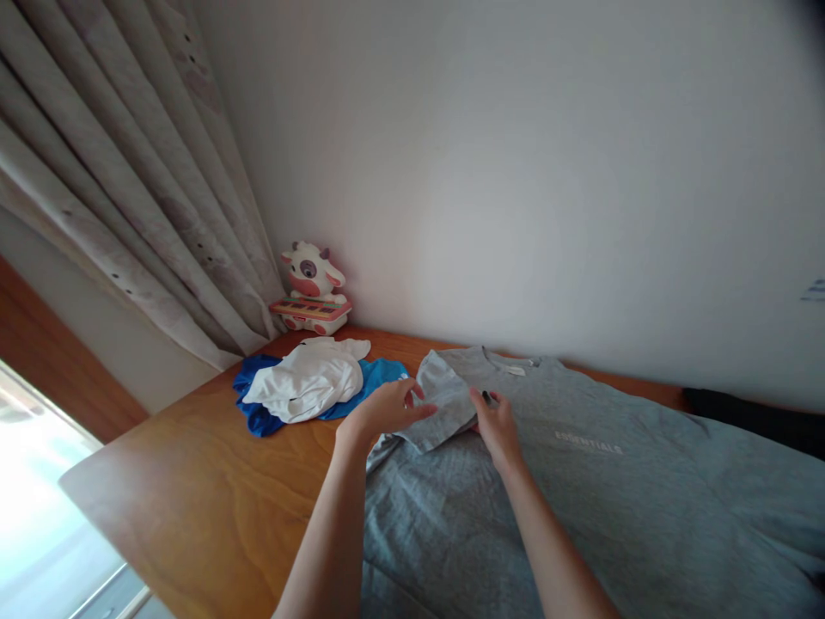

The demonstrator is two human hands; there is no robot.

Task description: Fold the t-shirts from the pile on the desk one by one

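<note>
On the brown, wood-grained table (258, 490) lies a broad grey T-shirt (580, 494) with pale chest lettering, spread along the wall side and reaching the near edge of view. Its fabric looks light, soft and limp, neither slippery nor fragile; it probably creases readily, so the seams and cuff should give the surest hold. At the short grey sleeve (444, 395), the right hand (498, 423) appears to pinch the cuff edge. The left hand (387, 406) hovers by the opposite side, thumb and fingers parted, gripping nothing; whether its fingertips brush the cloth, I cannot tell.
</note>
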